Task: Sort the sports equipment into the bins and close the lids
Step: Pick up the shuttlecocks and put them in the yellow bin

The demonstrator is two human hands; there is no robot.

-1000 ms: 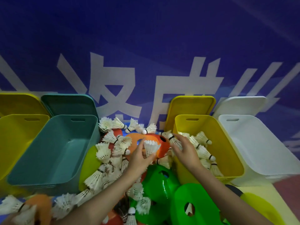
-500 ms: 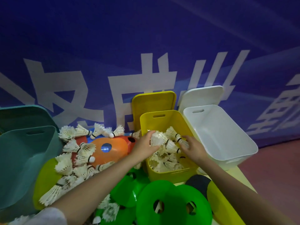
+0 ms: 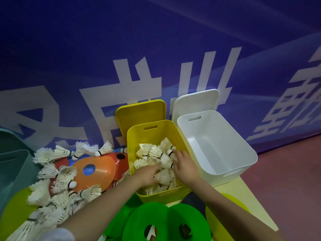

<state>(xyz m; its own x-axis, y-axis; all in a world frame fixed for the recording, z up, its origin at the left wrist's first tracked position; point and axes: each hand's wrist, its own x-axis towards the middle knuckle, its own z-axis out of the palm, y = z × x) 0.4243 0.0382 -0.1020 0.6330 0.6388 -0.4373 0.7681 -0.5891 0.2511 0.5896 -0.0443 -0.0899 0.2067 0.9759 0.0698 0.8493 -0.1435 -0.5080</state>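
One head-worn camera looks forward and down, close over the yellow bin (image 3: 157, 197) (both forearms enter from below); the wide lens seems tilted, bending the blue wall (image 3: 156, 40) behind.

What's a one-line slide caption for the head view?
Both hands, left hand and right hand, reach into the yellow bin of shuttlecocks.

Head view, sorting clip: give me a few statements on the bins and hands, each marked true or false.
1. Both hands are inside the yellow bin. True: left hand, right hand.
2. The white bin holds shuttlecocks. False: it looks empty.
3. Loose shuttlecocks lie left of the yellow bin. True.
4. The yellow lid is closed. False: it stands behind the bin.
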